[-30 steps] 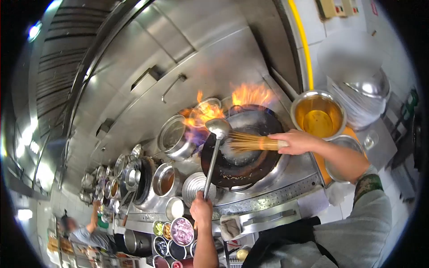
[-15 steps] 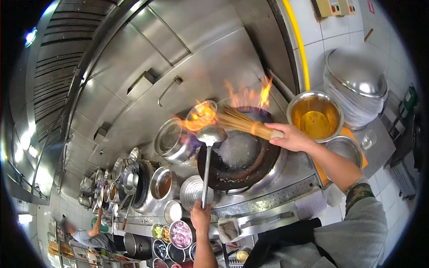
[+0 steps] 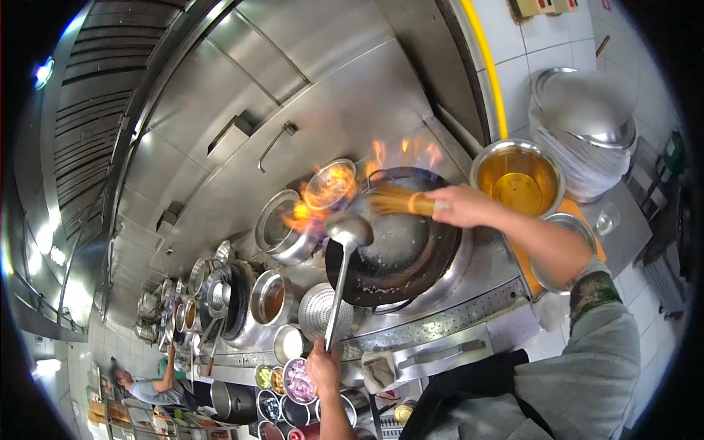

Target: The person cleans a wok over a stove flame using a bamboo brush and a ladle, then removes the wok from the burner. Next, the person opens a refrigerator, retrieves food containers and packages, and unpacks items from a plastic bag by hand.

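My left hand [image 3: 323,369] is closed round the lower end of a long metal ladle [image 3: 339,293]. The ladle's bowl lies over the left edge of a dark wok [image 3: 429,268], its rounded side facing me. A bamboo wok brush [image 3: 402,200] is gripped in my right hand [image 3: 467,206], its bristles over the far part of the wok. Whether the bristle tips touch the metal I cannot tell. Small bits cling to the wok's near inner wall. Flames [image 3: 407,152] rise behind the wok and to its left.
A steel bowl of yellow liquid [image 3: 518,180] stands at the right. Left of the wok are a steel pot [image 3: 273,227], a perforated strainer [image 3: 320,314] and a pot of brown liquid [image 3: 269,299]. Bowls of cut ingredients [image 3: 298,381] sit in front. Another person [image 3: 160,389] stands far left.
The brush has swung from across the ladle's top into the far part of the wok, now lying flatter. The ladle's bowl has shifted slightly down and right. The right-hand flames are lower.
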Tool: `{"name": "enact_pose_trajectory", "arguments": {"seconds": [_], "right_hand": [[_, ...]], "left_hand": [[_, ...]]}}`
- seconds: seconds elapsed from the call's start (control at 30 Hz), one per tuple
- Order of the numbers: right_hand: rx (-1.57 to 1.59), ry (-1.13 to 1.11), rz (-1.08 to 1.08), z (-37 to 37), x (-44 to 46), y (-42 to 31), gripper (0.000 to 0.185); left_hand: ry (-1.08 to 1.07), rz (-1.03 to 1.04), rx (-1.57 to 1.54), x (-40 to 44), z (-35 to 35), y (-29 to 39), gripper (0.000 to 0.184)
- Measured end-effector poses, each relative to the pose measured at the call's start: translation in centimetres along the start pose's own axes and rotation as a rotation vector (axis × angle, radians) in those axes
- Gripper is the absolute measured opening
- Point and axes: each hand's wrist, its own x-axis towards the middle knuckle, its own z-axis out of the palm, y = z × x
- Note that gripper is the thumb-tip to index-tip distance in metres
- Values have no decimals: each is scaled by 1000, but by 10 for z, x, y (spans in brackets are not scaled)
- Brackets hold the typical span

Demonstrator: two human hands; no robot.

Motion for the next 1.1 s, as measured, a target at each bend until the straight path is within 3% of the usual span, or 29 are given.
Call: {"name": "enact_pose_trajectory", "arguments": {"seconds": [0.07,0.1,0.2,0.23,0.33,0.37,0.47,0.53,0.6,0.73,0.8,0.83,0.87,0.93,1.07,1.1], "right_hand": [[175,-40,194,-7,14,20,55],[472,-136,356,-31,5,-7,57],[805,-224,180,-37,-5,-26,60],[796,-391,233,-37,2,-22,58],[569,-470,484,-31,34,18,53],[548,-427,461,-31,32,26,51],[996,-353,334,-29,11,20,53],[966,-470,385,-24,4,13,56],[731,-474,452,-20,14,33,58],[1111,-380,392,-13,-21,17,60],[946,-423,446,-14,-25,19,59],[933,-369,454,-12,-29,23,58],[914,-319,459,-10,-33,31,58],[890,-197,421,-9,-30,27,58],[808,48,286,-1,-54,-29,60],[621,144,129,36,-53,-23,60]], "left_hand": [[27,6,8,-4,4,-12,21],[36,19,4,-6,5,-17,21],[59,53,-87,-17,21,-44,25],[34,50,-151,-17,24,-48,25],[11,78,-284,-17,31,-46,26],[3,65,-320,-19,30,-41,26],[-51,-20,-460,-24,36,-29,30],[-69,-36,-515,-18,58,-40,31],[-107,-2,-538,-13,74,-53,28],[-187,-67,-549,-10,53,-11,20],[-179,-96,-619,-8,64,-7,23],[-188,-61,-773,-7,56,12,20],[-337,-150,-841,-9,40,27,15],[-659,-592,-1369,-13,11,57,11],[-1100,-718,-2388,-17,-16,85,15],[-1139,-715,-2448,-19,-18,93,15]]}}
